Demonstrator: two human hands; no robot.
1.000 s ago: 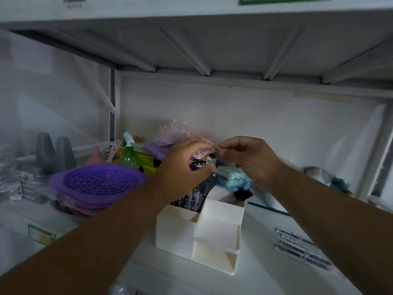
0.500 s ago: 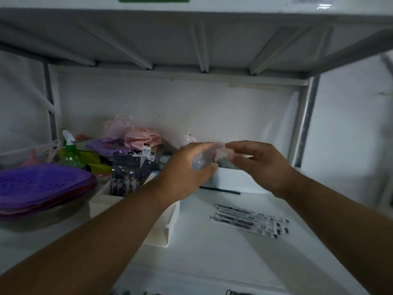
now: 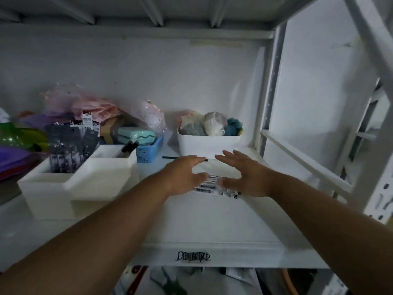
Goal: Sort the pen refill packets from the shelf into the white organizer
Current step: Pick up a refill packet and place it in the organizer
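Fingers (image 3: 197, 161) of both hands are spread and nearly straight, with nothing gripped between them. Nearest the camera, both forearms are stretched in over the front lip of the shelf (image 3: 204, 235), and the left hand (image 3: 185, 177) and right hand (image 3: 242, 177) are held palm-down, side by side, with a gap between them. Through that gap the packets (image 3: 212, 185) are seen, lying flat on the shelf as a small loose row with their printed labels up. Whether the fingertips already touch the packets cannot be told; the thumbs appear to be just at the stack's edges. The hands seem to be set on either side so that the row can be gathered inward and lifted as one bundle, which would be easier than picking up thin, slippery sleeves singly.

Further left, the organizer (image 3: 70, 184) is stood near the shelf's front, well apart from the loose packets. Dark packets are already held upright in its rear left compartment, so part of the sorting is judged done. Behind it a blue basket (image 3: 146, 153) is placed, and a white bin (image 3: 208, 143) filled with soft items is stood just behind the hands. A thin dark stick is seen lying before that bin.
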